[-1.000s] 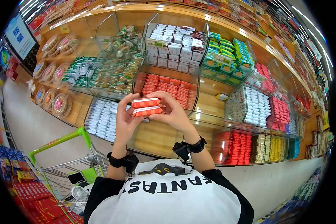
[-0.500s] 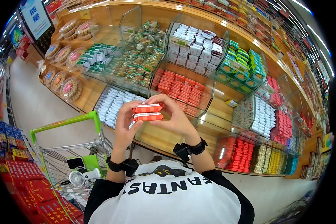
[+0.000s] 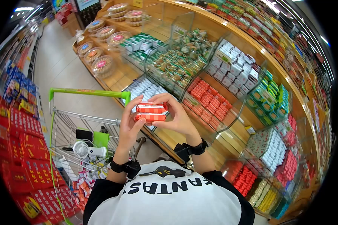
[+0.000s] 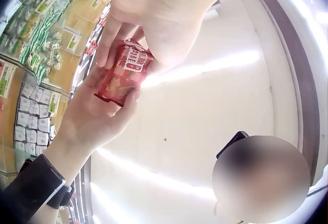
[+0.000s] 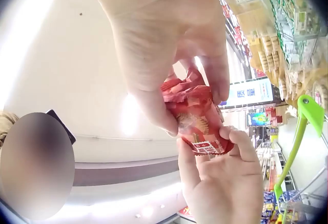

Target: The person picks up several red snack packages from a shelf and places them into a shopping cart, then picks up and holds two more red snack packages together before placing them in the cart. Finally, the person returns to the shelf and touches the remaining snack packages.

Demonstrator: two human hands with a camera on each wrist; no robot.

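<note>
Two small red wrapped packets (image 3: 151, 107), one above the other, are pinched between both hands in front of the chest. The left hand (image 3: 130, 125) grips their left ends with fingers and thumb. At their right ends, the right hand (image 3: 177, 117) curls its fingers over the top with the thumb below. In the left wrist view a red packet (image 4: 125, 75) with white lettering spans the two hands. The right wrist view shows crinkled red wrapping (image 5: 197, 116) between the fingertips.
A cart with a green handle (image 3: 90, 92) stands at the left, holding a white fan (image 3: 81, 149) and loose packets. Clear bins of red packets (image 3: 209, 98) and other wrapped sweets line the wooden shelf ahead. Red boxes (image 3: 34, 145) are stacked at far left.
The head view has turned left, so the shelf bins have shifted right and more of the cart shows. Both hands still hold the two packets together.
</note>
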